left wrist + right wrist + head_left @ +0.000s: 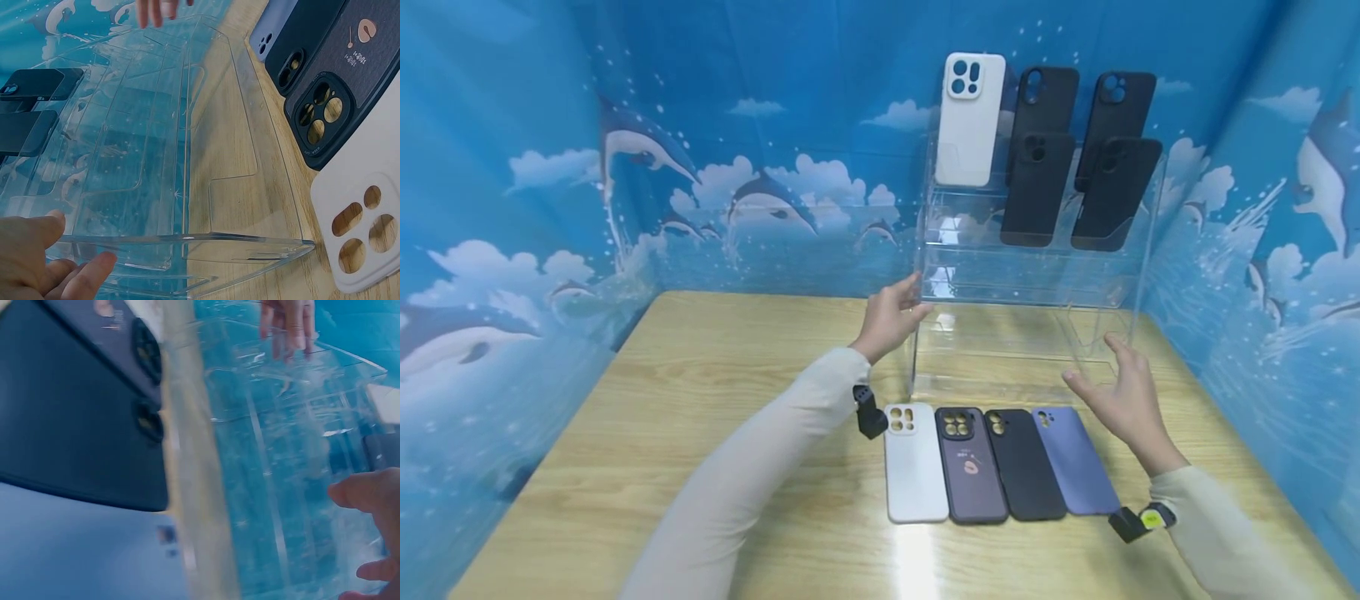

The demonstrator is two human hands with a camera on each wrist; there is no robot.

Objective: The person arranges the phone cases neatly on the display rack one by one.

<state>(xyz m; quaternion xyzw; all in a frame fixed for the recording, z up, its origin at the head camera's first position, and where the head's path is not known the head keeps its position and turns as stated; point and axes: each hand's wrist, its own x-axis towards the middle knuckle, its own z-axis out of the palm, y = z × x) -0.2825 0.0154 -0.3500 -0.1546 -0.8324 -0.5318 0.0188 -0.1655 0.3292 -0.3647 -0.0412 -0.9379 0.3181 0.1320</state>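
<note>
A clear acrylic tiered stand (1022, 287) stands on the table and bears several phone cases. At its left side is my left hand (891, 321), thumb and fingers spread close to the side panel's edge. The left wrist view shows that thumb (53, 228) apart from the extended fingers. My right hand (1123, 396) hovers near the stand's lower right side, thumb and fingers apart, holding nothing. In front of the stand lie a white phone case (916, 475), a dark purple case (976, 487), a black case (1033, 475) and a lavender case (1078, 467).
The upper tiers hold a white case (967, 137) and several black cases (1037, 187). Behind the wooden table (760, 358) hangs a blue dolphin-print curtain (790, 100), which also runs along both sides. Small cameras are strapped to both wrists.
</note>
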